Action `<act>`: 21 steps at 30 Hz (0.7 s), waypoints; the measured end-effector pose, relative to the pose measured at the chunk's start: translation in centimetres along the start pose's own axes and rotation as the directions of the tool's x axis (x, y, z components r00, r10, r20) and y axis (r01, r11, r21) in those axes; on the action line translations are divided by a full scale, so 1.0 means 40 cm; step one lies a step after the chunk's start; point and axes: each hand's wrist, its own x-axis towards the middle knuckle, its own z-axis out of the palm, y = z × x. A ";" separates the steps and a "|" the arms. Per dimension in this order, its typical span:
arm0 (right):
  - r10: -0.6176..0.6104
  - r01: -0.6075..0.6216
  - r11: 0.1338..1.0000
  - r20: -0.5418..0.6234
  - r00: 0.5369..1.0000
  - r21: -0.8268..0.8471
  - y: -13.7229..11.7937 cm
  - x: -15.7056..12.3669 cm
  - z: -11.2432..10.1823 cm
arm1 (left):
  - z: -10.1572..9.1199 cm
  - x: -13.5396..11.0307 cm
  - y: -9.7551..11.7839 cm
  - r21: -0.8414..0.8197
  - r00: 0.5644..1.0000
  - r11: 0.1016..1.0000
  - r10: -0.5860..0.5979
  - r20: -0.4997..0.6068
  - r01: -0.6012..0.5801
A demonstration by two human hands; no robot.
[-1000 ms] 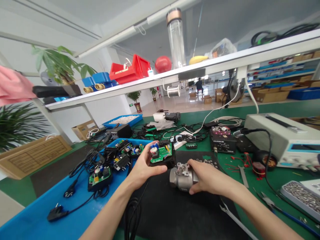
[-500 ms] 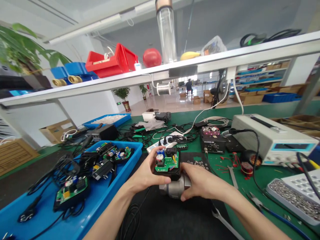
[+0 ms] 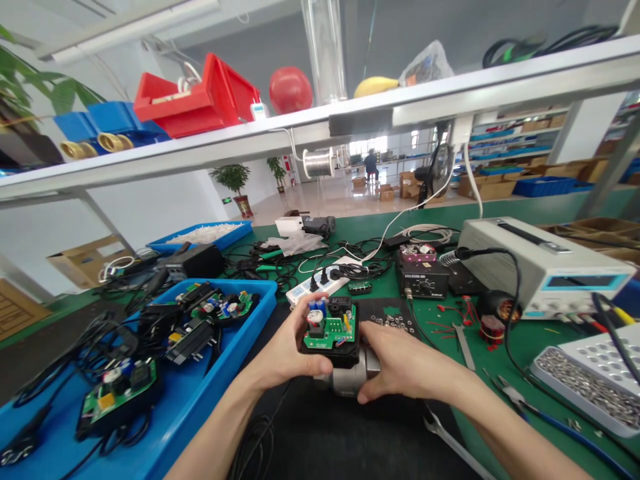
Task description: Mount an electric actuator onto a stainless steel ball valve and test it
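Note:
In front of me, a green circuit board in a black housing (image 3: 330, 327) sits on top of a silver metal valve body (image 3: 347, 381). My left hand (image 3: 293, 343) grips the housing from the left, thumb along its near edge and fingers behind. My right hand (image 3: 395, 360) is wrapped round the right end of the valve body, thumb low on the near side. Below them lies a black mat (image 3: 330, 433). A black cable (image 3: 260, 427) is coiled on it to the left, and a wrench (image 3: 453, 443) lies to the right.
At left, a blue tray (image 3: 210, 380) holds several similar boards with cables. Right of the mat are pliers (image 3: 513, 393), a tray of small screws (image 3: 585, 390) and a bench power supply (image 3: 540, 267). Behind stand a power strip (image 3: 320, 283) and a soldering station (image 3: 423, 280). A shelf (image 3: 280, 127) spans above.
The camera view has shifted slightly, so the surroundings sit a little further left. Both hands keep their hold on the housing and valve body, with barely any movement.

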 end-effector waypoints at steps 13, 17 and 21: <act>0.000 -0.001 0.997 0.013 1.000 0.073 0.005 0.004 0.001 | 0.033 -0.014 -0.001 0.045 0.997 0.996 0.074 0.005 -0.074; 0.009 -0.012 0.997 0.030 1.000 0.080 0.007 0.005 0.005 | 0.030 -0.021 -0.004 0.027 0.997 0.997 0.068 0.028 -0.069; 0.048 -0.052 0.996 0.049 0.998 0.072 0.008 0.002 0.004 | 0.031 -0.027 0.008 0.038 0.994 0.997 0.071 0.081 -0.074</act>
